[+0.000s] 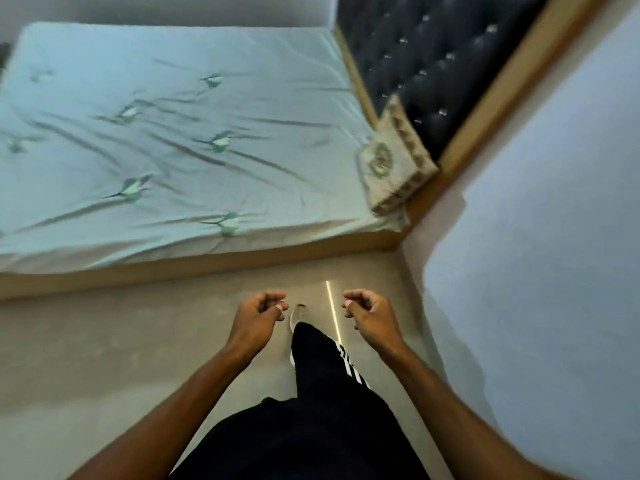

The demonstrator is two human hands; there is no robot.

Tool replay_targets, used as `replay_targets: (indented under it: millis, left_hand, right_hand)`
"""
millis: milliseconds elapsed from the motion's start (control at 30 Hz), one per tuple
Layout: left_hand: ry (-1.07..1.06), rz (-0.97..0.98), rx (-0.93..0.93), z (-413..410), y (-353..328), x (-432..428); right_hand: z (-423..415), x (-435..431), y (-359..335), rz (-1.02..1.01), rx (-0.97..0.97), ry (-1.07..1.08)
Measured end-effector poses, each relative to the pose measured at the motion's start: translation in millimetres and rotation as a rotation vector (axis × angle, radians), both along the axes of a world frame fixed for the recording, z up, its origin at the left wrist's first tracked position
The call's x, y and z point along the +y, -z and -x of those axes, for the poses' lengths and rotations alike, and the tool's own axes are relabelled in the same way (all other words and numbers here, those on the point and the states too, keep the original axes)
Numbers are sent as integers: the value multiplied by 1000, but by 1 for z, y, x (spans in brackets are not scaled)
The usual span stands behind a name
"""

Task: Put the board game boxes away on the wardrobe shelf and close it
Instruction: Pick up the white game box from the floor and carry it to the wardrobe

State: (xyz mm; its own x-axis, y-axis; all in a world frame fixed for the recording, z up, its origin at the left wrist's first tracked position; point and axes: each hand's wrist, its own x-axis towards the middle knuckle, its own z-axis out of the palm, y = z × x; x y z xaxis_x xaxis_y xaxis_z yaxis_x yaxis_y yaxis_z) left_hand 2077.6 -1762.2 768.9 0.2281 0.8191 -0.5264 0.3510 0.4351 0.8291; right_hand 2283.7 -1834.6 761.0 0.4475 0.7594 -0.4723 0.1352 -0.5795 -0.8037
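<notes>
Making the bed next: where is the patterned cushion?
Head view, right of centre: the cushion lies at the near right corner of the mattress, propped against the headboard.

The bed sheet [173, 133] is soft, creased cloth with a faint sheen. The bed frame [173, 268] looks like matt wood. The headboard [433, 57] is glossy, tufted, leather-like padding with shiny studs. The pillow [394, 161] is woven cloth. The floor [104, 341] is smooth and slightly reflective, the wall [554, 237] matt.

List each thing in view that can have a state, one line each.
Left hand: fingers loosely curled, holding nothing.
Right hand: fingers loosely curled, holding nothing.
Pale green bedsheet: spread on the bed, wrinkled.
Beige patterned square cushion: tilted, leaning against the black tufted headboard.
</notes>
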Motion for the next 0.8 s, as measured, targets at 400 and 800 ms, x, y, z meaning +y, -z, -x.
replay_targets:
  millis: [400,800]
  left_hand:
    - [-797,34,2,143,-3,143]
    - [-1366,9,-53,354,12,191]
  right_hand:
    - [151,293,0,13,-39,-908]
    - [435,431,13,-2,-135,-1450]
